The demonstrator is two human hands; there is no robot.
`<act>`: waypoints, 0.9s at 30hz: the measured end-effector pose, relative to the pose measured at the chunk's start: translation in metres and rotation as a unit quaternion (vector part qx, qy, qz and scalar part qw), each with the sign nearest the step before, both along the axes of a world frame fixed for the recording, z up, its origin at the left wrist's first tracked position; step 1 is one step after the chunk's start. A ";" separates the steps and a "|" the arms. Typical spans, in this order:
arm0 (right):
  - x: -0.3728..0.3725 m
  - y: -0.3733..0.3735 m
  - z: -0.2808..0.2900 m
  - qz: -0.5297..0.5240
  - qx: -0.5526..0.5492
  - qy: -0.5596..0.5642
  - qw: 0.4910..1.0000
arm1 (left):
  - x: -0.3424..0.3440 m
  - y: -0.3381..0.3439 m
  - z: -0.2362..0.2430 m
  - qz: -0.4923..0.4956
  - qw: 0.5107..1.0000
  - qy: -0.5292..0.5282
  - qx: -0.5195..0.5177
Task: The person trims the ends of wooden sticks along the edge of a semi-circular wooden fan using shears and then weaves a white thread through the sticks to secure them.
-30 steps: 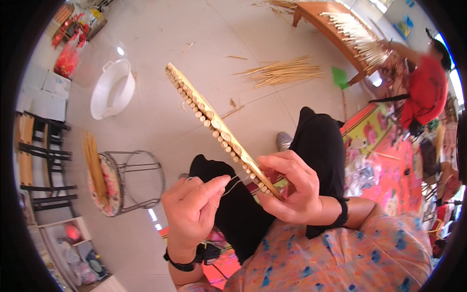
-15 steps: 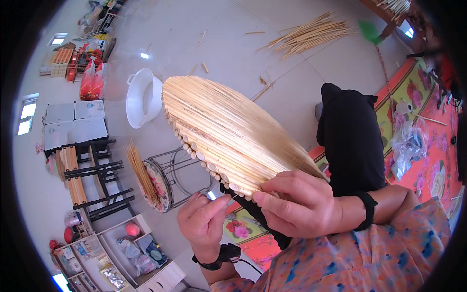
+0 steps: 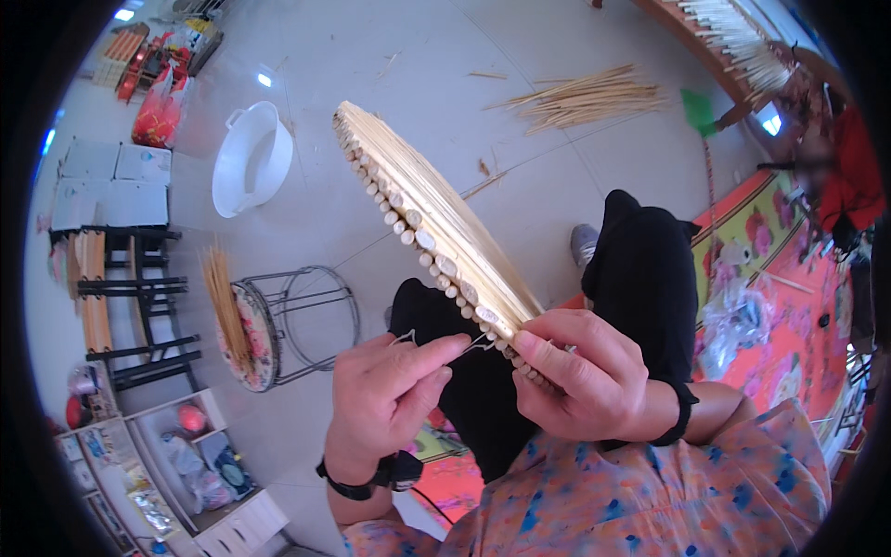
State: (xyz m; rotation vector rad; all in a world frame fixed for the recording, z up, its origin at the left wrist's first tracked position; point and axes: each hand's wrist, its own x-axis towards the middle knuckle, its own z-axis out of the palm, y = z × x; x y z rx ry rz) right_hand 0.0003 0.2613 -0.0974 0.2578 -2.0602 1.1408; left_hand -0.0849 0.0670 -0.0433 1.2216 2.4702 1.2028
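Observation:
A flat panel of pale stalks laid side by side (image 3: 436, 200) is tilted almost edge-on, and its round cut ends show along the near-left side. My right hand (image 3: 589, 371) is closed on the panel's lower end, thumb on top. My left hand (image 3: 394, 385) sits just left of that end, with its index finger pointing at the cut ends. From its fingers a thin whitish thread (image 3: 479, 343) runs to the panel's edge, and a loop of it shows above the knuckles. Whether a needle is there is too small to tell.
Loose stalks (image 3: 589, 97) lie on the tiled floor ahead. At left are a white basin (image 3: 252, 162) and a tipped round stool (image 3: 302, 316) with thin stalks (image 3: 225, 311) against its seat. A flowered red mat (image 3: 752, 320) with plastic bags (image 3: 738, 306) lies at right.
The panel has turned from showing its broad face to nearly edge-on. My left hand has opened its index finger outward, and more thread shows. The whole view has shifted a little.

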 end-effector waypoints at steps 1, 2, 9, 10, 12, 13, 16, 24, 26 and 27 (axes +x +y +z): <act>-0.001 0.001 -0.002 -0.002 -0.006 0.005 1.000 | -0.004 0.002 0.002 0.006 1.000 -0.001 0.015; 0.000 0.002 -0.001 -0.004 -0.002 -0.006 1.000 | -0.009 0.001 0.003 -0.015 0.999 -0.039 0.000; 0.002 0.006 0.007 0.004 0.017 -0.030 0.999 | -0.030 0.003 -0.001 -0.101 0.987 -0.125 0.020; 0.002 0.007 0.007 0.007 0.027 -0.031 0.999 | -0.031 0.004 -0.003 -0.112 0.984 -0.133 0.030; 0.002 0.008 0.008 0.013 0.020 -0.030 0.999 | -0.033 0.005 -0.006 -0.121 0.981 -0.142 0.050; 0.002 0.008 0.007 0.013 0.029 -0.032 0.999 | -0.036 0.005 -0.006 -0.132 0.981 -0.137 0.037; 0.003 0.009 0.004 0.005 0.039 -0.027 0.999 | -0.039 0.006 -0.008 -0.149 0.980 -0.122 0.040; 0.007 0.008 0.003 0.001 0.041 -0.044 0.998 | -0.049 0.003 -0.005 -0.189 0.977 -0.096 0.025; 0.005 0.009 0.001 0.004 0.047 -0.035 0.998 | -0.051 0.002 -0.004 -0.200 0.974 -0.108 -0.002; 0.005 0.009 0.000 0.004 0.048 -0.025 0.999 | -0.051 0.002 -0.005 -0.197 0.974 -0.108 0.002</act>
